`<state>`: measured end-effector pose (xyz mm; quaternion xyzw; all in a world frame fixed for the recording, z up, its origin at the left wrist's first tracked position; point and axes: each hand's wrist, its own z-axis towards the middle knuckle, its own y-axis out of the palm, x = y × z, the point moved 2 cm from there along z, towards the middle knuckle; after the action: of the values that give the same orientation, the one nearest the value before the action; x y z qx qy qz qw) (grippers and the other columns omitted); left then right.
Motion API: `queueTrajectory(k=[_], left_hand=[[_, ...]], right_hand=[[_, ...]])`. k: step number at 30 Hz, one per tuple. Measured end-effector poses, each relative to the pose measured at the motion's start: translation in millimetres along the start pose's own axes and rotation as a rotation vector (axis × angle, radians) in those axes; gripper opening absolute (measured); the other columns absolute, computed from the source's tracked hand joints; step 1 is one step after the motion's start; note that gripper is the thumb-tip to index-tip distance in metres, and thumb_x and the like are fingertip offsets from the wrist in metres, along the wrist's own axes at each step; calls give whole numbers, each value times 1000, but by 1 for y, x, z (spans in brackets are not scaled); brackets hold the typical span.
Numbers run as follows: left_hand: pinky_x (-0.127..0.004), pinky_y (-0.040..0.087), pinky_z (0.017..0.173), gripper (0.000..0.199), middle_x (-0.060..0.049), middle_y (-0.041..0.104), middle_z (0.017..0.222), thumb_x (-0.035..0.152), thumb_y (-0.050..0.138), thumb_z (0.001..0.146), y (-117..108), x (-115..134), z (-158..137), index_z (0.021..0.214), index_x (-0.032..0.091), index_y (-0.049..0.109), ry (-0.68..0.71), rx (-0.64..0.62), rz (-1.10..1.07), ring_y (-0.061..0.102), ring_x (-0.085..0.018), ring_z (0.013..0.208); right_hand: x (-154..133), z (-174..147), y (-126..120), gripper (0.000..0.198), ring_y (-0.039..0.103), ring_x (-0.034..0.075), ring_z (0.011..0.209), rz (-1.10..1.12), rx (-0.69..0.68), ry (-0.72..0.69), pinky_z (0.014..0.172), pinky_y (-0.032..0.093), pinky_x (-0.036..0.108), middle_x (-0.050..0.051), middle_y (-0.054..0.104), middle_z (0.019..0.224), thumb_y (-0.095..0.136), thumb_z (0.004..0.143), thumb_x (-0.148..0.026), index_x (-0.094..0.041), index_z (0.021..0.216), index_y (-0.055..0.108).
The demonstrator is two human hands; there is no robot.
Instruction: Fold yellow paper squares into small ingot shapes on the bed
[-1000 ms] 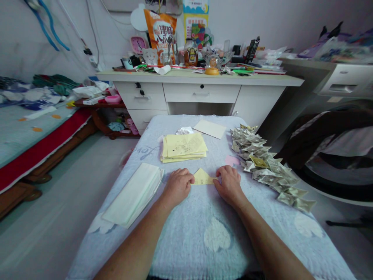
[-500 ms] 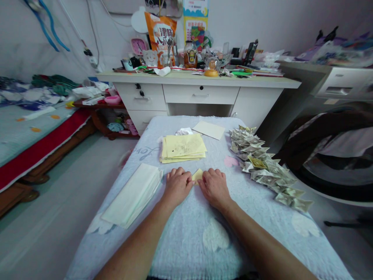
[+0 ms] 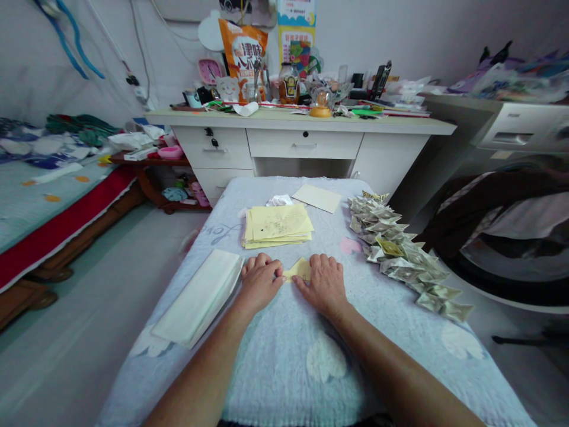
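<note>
Head camera: the left hand (image 3: 262, 281) pinches pointy yellow paper (image 3: 301, 270) on fuzzy cloth (image 3: 275, 362). The right hand (image 3: 325, 286) touches it, grip hard to tell.

Home, with bed (image 3: 26, 207) and washer (image 3: 493, 139)

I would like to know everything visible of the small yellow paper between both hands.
The small yellow paper looks thin and folded, narrow at its left end and rising to a point. The left hand pinches that narrow end; the right hand partly covers the other side, hiding its right end. It is over the pale blue cloth, nearer than the yellow stack.
</note>
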<state>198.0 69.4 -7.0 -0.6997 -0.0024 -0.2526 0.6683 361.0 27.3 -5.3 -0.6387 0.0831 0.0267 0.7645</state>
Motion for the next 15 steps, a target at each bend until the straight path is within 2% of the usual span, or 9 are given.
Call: queueTrajectory(k=[5, 10, 15], left_hand=[[-36, 29, 85, 9, -2, 51, 100, 35, 59, 79, 0, 0, 1, 81, 26, 61, -20, -24, -8, 43, -23, 98], [-36, 29, 83, 8, -1, 52, 99, 34, 60, 78, 1, -2, 2, 80, 26, 61, -32, -17, -26, 43, -22, 97], [-37, 30, 83, 7, -1, 53, 99, 29, 61, 76, 2, -3, 2, 83, 27, 62, 6, 12, -56, 43, -23, 97]], right_hand=[[11, -2, -3, 48, 45, 28, 95, 34, 3, 55, 80, 33, 39, 11, 52, 103, 56, 78, -55, -20, 111, 51], [40, -7, -2, 59, 40, 31, 112, 73, 30, 60, 92, 29, 45, 12, 44, 125, 58, 78, -50, -23, 128, 43], [63, -9, 5, 65, 36, 33, 121, 90, -2, 78, 99, 26, 49, 13, 38, 135, 58, 78, -40, -25, 137, 36]])
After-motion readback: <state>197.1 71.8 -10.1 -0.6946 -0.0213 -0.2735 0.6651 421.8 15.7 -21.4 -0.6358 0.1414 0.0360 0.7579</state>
